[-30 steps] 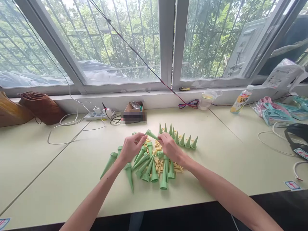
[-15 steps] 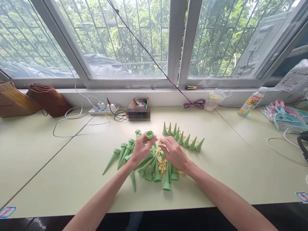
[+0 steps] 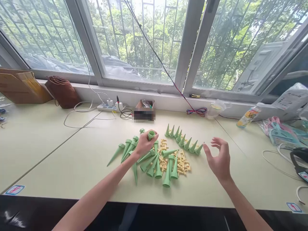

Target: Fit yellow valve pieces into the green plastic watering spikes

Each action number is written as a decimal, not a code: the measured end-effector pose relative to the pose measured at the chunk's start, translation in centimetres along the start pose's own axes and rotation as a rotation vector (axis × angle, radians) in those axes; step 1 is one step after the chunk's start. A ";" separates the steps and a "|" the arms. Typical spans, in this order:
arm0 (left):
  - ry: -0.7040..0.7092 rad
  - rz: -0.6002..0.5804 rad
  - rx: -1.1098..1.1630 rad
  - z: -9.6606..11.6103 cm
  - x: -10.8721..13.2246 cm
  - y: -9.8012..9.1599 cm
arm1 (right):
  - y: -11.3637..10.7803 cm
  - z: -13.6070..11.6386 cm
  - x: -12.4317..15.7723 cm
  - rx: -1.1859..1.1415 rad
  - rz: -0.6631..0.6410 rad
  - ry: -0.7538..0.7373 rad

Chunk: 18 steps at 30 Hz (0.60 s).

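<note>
My left hand (image 3: 143, 144) is closed around a green plastic cone (image 3: 151, 134), its open round end facing up, above a heap of green cones (image 3: 154, 162) lying on the pale table (image 3: 72, 160). Small yellow pieces (image 3: 183, 162) are scattered among and beside the heap. A row of green cones (image 3: 184, 141) stands upright just behind the heap. My right hand (image 3: 219, 159) hovers to the right of the pile, palm toward me, fingers spread and loosely curled, holding nothing.
A small cardboard box (image 3: 144, 110), a power strip (image 3: 109, 106) with white cables and a brown bag (image 3: 63, 92) sit along the window sill. A spray bottle (image 3: 247, 116), plastic bags and pink and teal hangers (image 3: 284, 130) lie at the right.
My right hand has left the pile and swung out to the right, opening. My left hand has turned the cone from lying sideways between both hands to upright in its grip. The view has tilted.
</note>
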State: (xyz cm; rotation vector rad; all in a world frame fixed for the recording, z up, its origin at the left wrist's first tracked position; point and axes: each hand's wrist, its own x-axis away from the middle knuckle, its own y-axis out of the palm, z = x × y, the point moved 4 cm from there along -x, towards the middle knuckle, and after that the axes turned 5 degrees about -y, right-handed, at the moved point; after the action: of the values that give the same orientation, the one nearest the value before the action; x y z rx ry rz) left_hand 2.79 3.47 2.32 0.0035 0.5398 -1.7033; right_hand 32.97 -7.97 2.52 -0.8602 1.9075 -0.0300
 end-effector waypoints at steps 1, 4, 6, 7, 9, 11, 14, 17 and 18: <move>0.015 -0.019 -0.018 0.1 0.0 0.1 | -0.2 1.0 0.4 0.001 -0.042 0.055; 0.006 -0.081 -0.088 0.0 -0.3 0.4 | 0.1 3.8 1.9 0.037 -0.225 0.214; -0.033 -0.150 -0.154 -0.3 -0.6 0.6 | 0.7 5.2 2.7 0.005 -0.366 0.319; -0.048 -0.189 -0.193 -0.4 -0.7 0.7 | 1.1 5.7 2.9 -0.027 -0.432 0.354; -0.062 -0.262 -0.264 -0.5 -1.0 0.7 | 1.9 6.3 3.1 -0.083 -0.519 0.403; -0.065 -0.282 -0.319 -0.5 -1.4 0.6 | 2.7 6.5 2.8 -0.087 -0.563 0.412; -0.064 -0.277 -0.398 -0.4 -2.3 0.4 | 3.9 6.3 2.3 -0.092 -0.600 0.392; -0.116 -0.265 -0.469 -0.7 -3.7 0.4 | 4.9 6.0 2.0 -0.065 -0.627 0.346; -0.127 -0.267 -0.471 -0.9 -4.2 0.5 | 5.2 6.0 2.0 -0.050 -0.628 0.333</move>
State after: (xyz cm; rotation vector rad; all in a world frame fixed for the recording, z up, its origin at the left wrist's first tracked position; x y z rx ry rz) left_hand 3.85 7.65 2.61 -0.5319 0.8635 -1.7790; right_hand 34.42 -3.22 -4.00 -1.5347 1.8642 -0.5340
